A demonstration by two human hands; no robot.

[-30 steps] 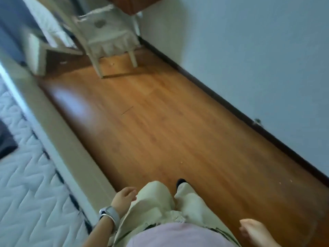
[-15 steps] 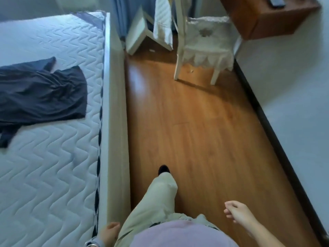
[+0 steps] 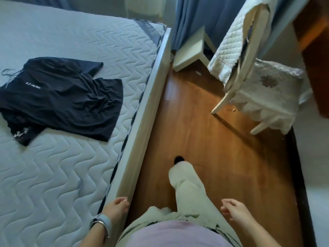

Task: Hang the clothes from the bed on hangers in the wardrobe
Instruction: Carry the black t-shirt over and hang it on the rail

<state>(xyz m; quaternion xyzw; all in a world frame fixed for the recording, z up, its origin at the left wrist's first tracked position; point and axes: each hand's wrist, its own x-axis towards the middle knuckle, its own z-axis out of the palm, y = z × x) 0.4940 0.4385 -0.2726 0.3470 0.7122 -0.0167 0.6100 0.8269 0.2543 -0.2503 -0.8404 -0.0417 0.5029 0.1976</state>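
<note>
stands on the wood floor (image 3: 222,139) in the lane between bed and wall, one pale trouser leg (image 3: 188,186) set ahead. holds nothing in the left hand (image 3: 115,208): fingers loosely curled and relaxed, low by the near end of the bed rail (image 3: 142,122), touching it or just above it, cannot tell which. wears a watch (image 3: 105,223) on that wrist. holds nothing in the right hand (image 3: 233,210) either, fingers slack and half bent, over the floor and well apart from the bed. looks down on a dark shirt (image 3: 67,98), flat but creased on the quilted mattress (image 3: 53,184), well ahead of the left hand and near the rail side. runs its long axis across the mattress, roughly square to the rail: hem toward the rail, chest print upside down in view, one sleeve pointing off toward the mattress's far end. partly covers a second dark garment (image 3: 21,136), which pokes out at the near left corner. beyond, a white chair (image 3: 263,93) under a quilted cover, with a blue curtain (image 3: 195,15) behind.
</note>
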